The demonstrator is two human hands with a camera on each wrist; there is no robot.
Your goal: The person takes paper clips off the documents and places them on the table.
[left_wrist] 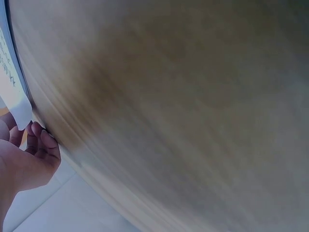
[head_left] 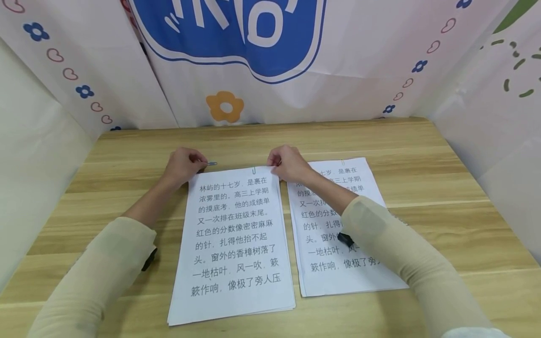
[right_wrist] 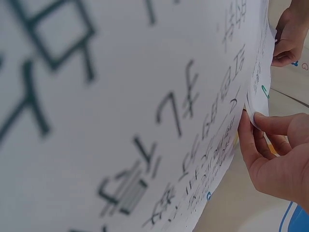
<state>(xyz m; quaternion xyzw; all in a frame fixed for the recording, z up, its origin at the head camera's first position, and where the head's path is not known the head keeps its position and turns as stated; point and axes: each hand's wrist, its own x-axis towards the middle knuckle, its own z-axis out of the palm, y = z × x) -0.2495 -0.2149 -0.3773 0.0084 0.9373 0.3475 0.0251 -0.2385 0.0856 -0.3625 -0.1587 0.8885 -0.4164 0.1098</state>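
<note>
A printed paper stack (head_left: 230,300) lies on the wooden table, a green paper clip (head_left: 254,170) on its top edge. My left hand (head_left: 182,165) is at this stack's upper left corner; at its curled fingertips I see a blue paper clip (head_left: 212,163), apparently pinched there. In the left wrist view the left hand (left_wrist: 34,157) has the paper's corner beside its fingers. My right hand (head_left: 289,163) pinches the upper right corner of the same stack. The right wrist view shows the right hand's thumb (right_wrist: 273,123) pressed on the paper there.
To the right lies a second printed stack (head_left: 323,286) with a yellow clip (head_left: 343,162) at its top edge, partly hidden under my right forearm. A printed cloth (head_left: 359,84) hangs behind the wooden table (head_left: 456,225), and pale walls stand at both sides.
</note>
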